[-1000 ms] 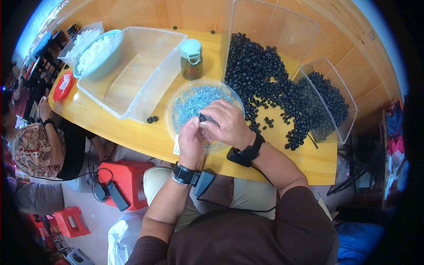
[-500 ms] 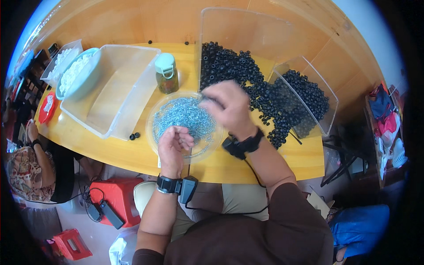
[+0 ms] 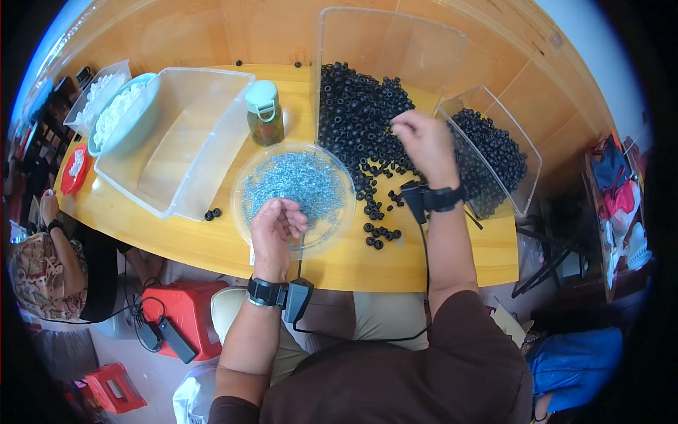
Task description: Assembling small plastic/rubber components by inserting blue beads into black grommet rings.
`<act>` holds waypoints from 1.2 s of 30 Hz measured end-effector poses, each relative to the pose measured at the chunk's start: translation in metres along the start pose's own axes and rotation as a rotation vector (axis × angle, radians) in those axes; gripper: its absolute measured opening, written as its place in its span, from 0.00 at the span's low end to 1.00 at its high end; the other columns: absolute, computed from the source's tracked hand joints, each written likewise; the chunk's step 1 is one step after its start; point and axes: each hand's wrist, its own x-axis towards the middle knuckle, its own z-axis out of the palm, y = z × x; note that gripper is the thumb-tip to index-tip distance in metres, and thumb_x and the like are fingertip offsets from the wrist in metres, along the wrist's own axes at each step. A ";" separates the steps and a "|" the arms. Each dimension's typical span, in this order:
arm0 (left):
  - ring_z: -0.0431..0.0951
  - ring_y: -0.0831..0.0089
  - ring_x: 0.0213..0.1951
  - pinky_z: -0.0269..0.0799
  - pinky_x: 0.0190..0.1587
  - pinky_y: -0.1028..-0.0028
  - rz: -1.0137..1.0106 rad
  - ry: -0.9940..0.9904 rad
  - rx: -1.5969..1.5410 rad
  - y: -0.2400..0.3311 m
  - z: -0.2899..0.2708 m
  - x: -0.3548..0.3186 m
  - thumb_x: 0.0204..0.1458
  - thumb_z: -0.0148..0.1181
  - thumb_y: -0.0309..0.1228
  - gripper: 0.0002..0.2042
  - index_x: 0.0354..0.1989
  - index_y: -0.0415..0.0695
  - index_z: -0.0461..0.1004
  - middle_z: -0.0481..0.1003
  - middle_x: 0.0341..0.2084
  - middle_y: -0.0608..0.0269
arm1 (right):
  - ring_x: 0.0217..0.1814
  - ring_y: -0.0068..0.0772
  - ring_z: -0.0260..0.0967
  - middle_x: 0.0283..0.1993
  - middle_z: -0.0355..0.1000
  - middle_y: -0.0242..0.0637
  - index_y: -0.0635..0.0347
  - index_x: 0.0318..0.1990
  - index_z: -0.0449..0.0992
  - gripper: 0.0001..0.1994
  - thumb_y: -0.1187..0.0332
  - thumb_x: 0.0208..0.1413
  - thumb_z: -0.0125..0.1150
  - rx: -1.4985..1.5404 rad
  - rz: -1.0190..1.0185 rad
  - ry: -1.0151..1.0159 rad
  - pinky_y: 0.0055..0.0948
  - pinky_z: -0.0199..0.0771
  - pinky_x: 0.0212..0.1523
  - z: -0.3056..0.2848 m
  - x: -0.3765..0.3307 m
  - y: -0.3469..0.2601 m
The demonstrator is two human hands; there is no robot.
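Note:
My left hand (image 3: 277, 230) is over the near edge of a round clear tray (image 3: 349, 212), palm turned inward and fingers curled. Whatever those fingers hold is hidden. Many small bluish-silver pieces (image 3: 293, 177), possibly screws, fill the tray. Over to the right, my right hand (image 3: 426, 145) is above a wide spread of small round black pieces with holes (image 3: 360, 109). Its fingertips are pinched together, and nothing between them can be made out. A few loose black pieces (image 3: 379, 237) lie nearer to me, right of the tray.
A clear bin (image 3: 189, 187) stands left of a lidded bottle (image 3: 266, 120). Black pieces spill from a tipped clear container (image 3: 494, 102) at right. Farther left are a pale green bowl (image 3: 150, 116) of white pieces, a red dish (image 3: 85, 177) and another person's hand (image 3: 49, 208).
My right hand has swung from above the round tray rightward to the black pieces, uncovering loose ones near the tray. My left hand has stayed almost in place.

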 end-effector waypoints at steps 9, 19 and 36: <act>0.73 0.73 0.24 0.65 0.28 0.76 -0.017 -0.026 0.032 -0.001 -0.001 -0.002 0.60 0.40 0.38 0.15 0.35 0.41 0.71 0.75 0.23 0.61 | 0.34 0.43 0.74 0.26 0.75 0.40 0.57 0.28 0.79 0.08 0.63 0.45 0.66 -0.258 0.102 -0.436 0.39 0.72 0.37 0.061 -0.018 0.015; 0.74 0.75 0.27 0.65 0.30 0.78 -0.046 -0.067 0.059 0.000 0.004 -0.002 0.59 0.45 0.37 0.13 0.41 0.41 0.71 0.75 0.28 0.61 | 0.36 0.25 0.72 0.35 0.74 0.35 0.63 0.44 0.75 0.17 0.78 0.43 0.62 0.547 0.039 -0.520 0.23 0.73 0.39 0.047 -0.017 -0.039; 0.73 0.73 0.30 0.69 0.34 0.77 -0.003 -0.268 -0.301 -0.006 -0.002 -0.002 0.58 0.49 0.36 0.14 0.45 0.39 0.67 0.73 0.35 0.60 | 0.39 0.39 0.72 0.35 0.73 0.38 0.61 0.39 0.76 0.15 0.76 0.39 0.64 0.531 -0.439 -0.322 0.33 0.72 0.42 0.072 -0.046 -0.099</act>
